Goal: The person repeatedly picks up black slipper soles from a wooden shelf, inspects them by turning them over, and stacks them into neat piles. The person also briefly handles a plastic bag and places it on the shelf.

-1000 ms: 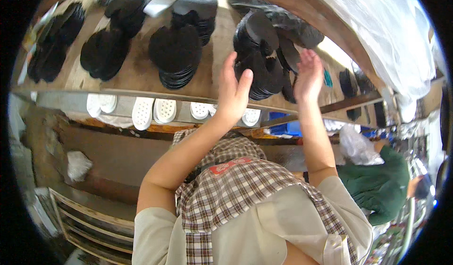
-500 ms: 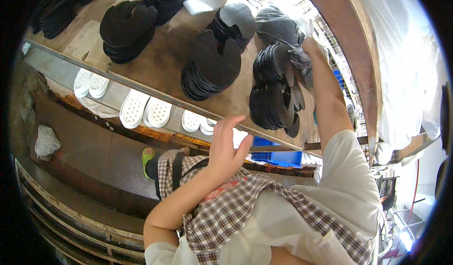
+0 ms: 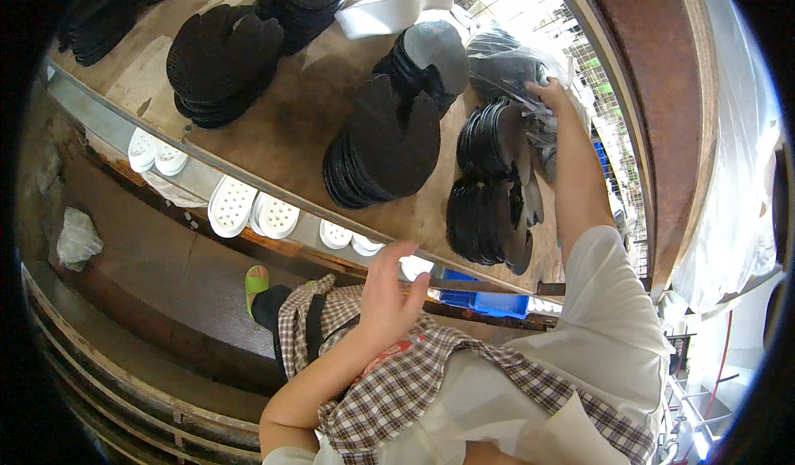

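My right hand point(image 3: 551, 94) reaches over the shelf to its far right corner, its fingers closed on a clear plastic bag point(image 3: 507, 66) with dark pieces inside. Just in front of that bag stand two stacks of thin black notched pieces, a rear stack point(image 3: 490, 138) and a front stack point(image 3: 482, 221), both leaning. Held in the air by the shelf's front edge, my left hand point(image 3: 389, 295) is empty, with the fingers stretched and the thumb apart. The nearest stack to it is a tall one of black notched pieces point(image 3: 389, 146).
More black stacks point(image 3: 224, 63) stand along the wooden shelf point(image 3: 286, 121), with a white strip point(image 3: 393, 14) behind. Below it are white perforated clogs point(image 3: 232, 206) and a blue crate point(image 3: 501, 303). A brown upright point(image 3: 671, 92) rises at right. A crumpled plastic bag point(image 3: 79, 237) lies on the floor.
The view has shifted, so the shelf's right part and its stacks appear lower and farther right. My right hand stays on the plastic bag; my left hand stays open by the edge.
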`<state>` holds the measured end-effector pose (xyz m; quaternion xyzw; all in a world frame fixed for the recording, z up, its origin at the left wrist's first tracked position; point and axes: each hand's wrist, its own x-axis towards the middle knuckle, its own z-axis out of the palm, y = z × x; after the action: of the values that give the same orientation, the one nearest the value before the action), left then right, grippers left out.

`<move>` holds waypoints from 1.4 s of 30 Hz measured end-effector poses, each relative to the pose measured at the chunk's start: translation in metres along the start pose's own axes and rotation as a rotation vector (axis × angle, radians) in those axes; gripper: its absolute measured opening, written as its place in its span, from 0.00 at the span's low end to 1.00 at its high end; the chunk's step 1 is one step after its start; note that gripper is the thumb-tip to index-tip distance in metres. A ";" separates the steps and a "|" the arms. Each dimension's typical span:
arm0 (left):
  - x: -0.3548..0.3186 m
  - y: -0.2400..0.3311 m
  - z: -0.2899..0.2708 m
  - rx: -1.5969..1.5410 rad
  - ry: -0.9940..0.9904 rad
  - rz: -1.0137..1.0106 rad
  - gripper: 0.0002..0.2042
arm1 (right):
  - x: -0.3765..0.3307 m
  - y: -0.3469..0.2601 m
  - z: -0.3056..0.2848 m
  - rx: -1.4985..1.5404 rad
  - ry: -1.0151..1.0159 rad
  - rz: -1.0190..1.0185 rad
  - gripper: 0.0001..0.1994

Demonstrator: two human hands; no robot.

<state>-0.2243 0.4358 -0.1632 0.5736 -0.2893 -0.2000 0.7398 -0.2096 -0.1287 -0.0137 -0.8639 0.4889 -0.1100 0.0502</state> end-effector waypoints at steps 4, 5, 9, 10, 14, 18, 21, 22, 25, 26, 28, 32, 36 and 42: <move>0.001 -0.002 0.003 -0.014 -0.003 -0.006 0.21 | 0.000 -0.002 -0.015 -0.014 -0.093 -0.059 0.41; 0.001 -0.002 0.004 -0.032 -0.007 -0.021 0.21 | 0.002 -0.003 -0.017 -0.045 -0.088 -0.020 0.38; 0.001 -0.001 0.006 -0.030 -0.007 0.007 0.21 | 0.003 -0.002 -0.014 -0.289 0.216 -0.120 0.30; 0.001 0.000 0.006 -0.035 -0.004 0.008 0.21 | 0.000 -0.002 -0.010 -0.323 0.291 -0.068 0.30; 0.002 -0.001 0.008 -0.068 -0.004 -0.001 0.21 | -0.007 -0.005 0.007 -0.448 0.214 -0.024 0.29; 0.002 -0.001 0.006 -0.023 -0.015 0.009 0.21 | -0.003 -0.013 0.000 -0.569 0.196 -0.072 0.28; 0.001 0.000 0.006 -0.020 -0.024 -0.010 0.21 | 0.005 -0.017 -0.019 -0.346 0.314 -0.123 0.25; 0.001 -0.001 0.006 -0.018 -0.025 -0.013 0.21 | 0.008 -0.015 -0.024 -0.185 0.315 -0.124 0.24; 0.001 -0.002 0.006 -0.018 -0.042 -0.030 0.22 | 0.019 -0.011 -0.034 0.564 0.188 0.159 0.18; 0.001 -0.002 0.006 -0.030 -0.049 -0.044 0.23 | 0.022 -0.007 -0.037 0.616 0.137 0.192 0.16; 0.001 -0.004 0.006 -0.010 -0.073 -0.025 0.23 | 0.025 0.001 -0.040 0.715 0.038 0.269 0.14; -0.002 -0.008 0.006 -0.050 -0.092 -0.039 0.23 | 0.016 0.010 -0.029 0.034 0.101 -0.073 0.26; -0.007 -0.008 0.005 -0.052 -0.105 -0.070 0.23 | -0.011 -0.013 -0.008 -0.498 0.195 -0.029 0.27; -0.013 -0.007 0.008 -0.009 -0.147 -0.072 0.23 | -0.058 -0.065 -0.036 -0.748 0.316 -0.182 0.20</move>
<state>-0.2389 0.4361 -0.1711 0.5640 -0.3210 -0.2692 0.7116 -0.1932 -0.0446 0.0261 -0.8349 0.4182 -0.0602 -0.3527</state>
